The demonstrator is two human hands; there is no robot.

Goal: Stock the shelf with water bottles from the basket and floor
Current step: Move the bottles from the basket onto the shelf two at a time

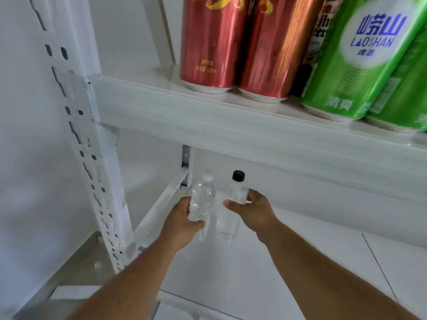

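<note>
Left hand (pixel 182 224) fingers clamped on white-capped bottle (pixel 202 202), right hand (pixel 253 210) on black-capped bottle (pixel 235 195), green can (pixel 360 58) reading LAOSHAN

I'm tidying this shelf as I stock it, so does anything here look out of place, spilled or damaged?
Nothing stands out. The white-capped bottle in the left hand and the black-capped bottle in the right hand are upright and capped. The red cans and green cans above stand neatly; no spill shows.

I read this as a shop aisle: white slotted metal shelving (pixel 83 144), an upper shelf (pixel 231 125) lined with red drink cans (pixel 210 42) and green Laoshan cans (pixel 360 56) (label legible), like retail stock.
</note>
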